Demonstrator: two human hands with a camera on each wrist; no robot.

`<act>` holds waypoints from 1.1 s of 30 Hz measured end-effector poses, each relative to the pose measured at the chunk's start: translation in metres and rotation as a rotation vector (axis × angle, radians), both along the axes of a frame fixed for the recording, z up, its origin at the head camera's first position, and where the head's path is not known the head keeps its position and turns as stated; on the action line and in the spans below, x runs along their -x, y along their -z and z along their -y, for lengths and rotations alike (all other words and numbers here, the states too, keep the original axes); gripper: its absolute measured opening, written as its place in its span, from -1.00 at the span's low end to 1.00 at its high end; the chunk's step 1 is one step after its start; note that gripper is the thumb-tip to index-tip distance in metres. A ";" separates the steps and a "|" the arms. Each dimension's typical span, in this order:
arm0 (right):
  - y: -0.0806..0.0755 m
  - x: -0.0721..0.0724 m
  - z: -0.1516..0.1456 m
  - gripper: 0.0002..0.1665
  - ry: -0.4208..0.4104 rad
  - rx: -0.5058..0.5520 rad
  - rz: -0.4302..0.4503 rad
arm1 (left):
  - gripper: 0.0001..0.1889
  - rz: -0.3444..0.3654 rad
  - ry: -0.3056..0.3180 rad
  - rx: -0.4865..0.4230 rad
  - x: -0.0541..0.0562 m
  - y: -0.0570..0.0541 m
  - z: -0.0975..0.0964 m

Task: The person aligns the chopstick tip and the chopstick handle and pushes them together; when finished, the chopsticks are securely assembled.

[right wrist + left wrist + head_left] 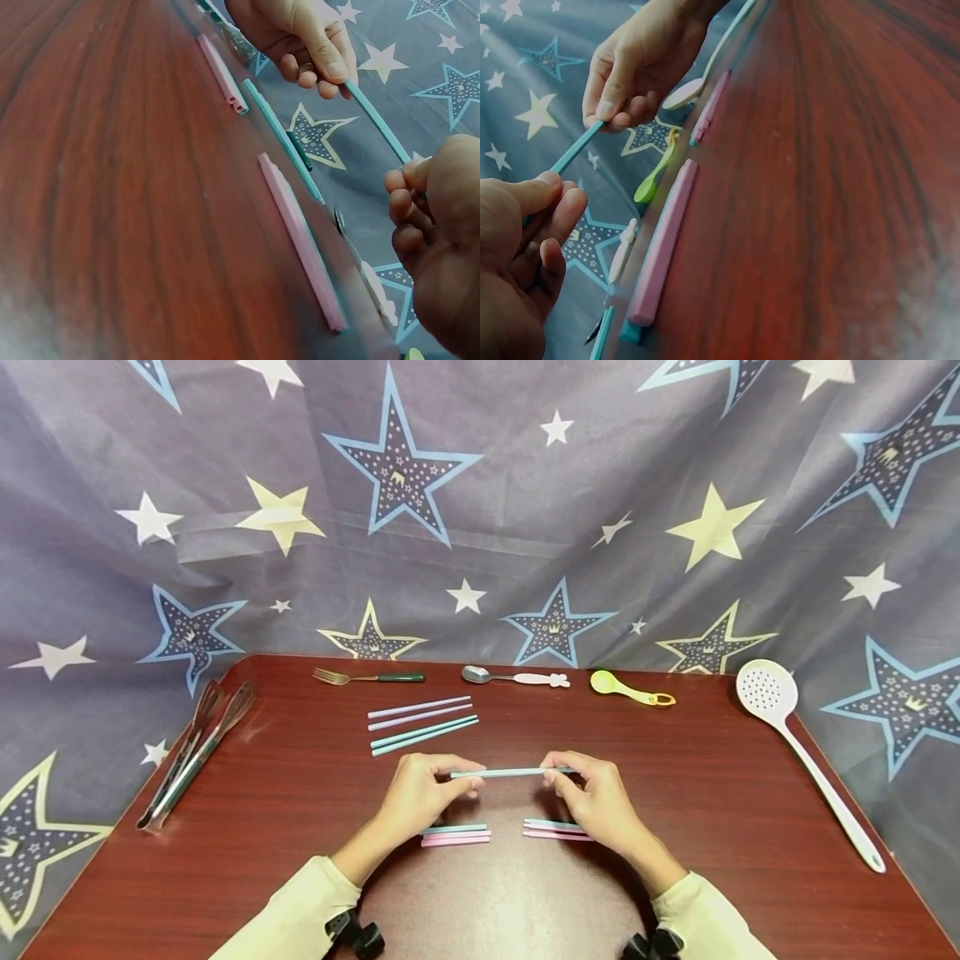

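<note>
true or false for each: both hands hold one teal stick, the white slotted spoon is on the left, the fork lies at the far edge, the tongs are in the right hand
1. The left hand and the right hand each pinch an end of one teal stick. True.
2. The white slotted spoon lies on the left of the table. False: it lies at the right edge.
3. The fork lies near the table's far edge. True.
4. The right hand holds the tongs. False: they lie untouched at the left edge.

Left hand [420, 793] and right hand [596, 797] pinch a teal stick [506, 772] level above the table [300, 827].
</note>
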State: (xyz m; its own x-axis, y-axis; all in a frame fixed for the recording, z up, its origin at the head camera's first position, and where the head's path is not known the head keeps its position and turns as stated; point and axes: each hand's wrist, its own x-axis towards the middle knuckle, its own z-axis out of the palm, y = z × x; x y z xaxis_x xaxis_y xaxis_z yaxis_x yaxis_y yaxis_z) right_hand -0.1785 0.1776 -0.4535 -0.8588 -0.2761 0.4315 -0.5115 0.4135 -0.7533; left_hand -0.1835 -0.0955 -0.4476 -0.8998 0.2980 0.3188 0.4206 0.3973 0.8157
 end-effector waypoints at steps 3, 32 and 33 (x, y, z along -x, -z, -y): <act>0.000 -0.002 0.000 -0.91 -0.015 0.019 0.036 | -0.88 -0.005 0.006 0.029 0.000 0.002 0.002; 0.016 -0.009 -0.026 -0.89 -0.043 -0.073 0.210 | -0.85 -0.085 -0.431 0.205 0.012 0.019 0.087; 0.017 -0.010 -0.027 -0.89 -0.042 -0.085 0.217 | -0.85 -0.080 -0.441 0.209 0.013 0.022 0.089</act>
State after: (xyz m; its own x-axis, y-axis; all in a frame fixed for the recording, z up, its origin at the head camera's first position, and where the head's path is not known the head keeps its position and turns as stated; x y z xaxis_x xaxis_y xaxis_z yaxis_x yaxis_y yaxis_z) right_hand -0.1685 0.2048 -0.4705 -0.9159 -0.3410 0.2117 -0.3593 0.4619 -0.8109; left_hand -0.1967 -0.1844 -0.4695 -0.9298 -0.0408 0.3658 0.2333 0.7034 0.6714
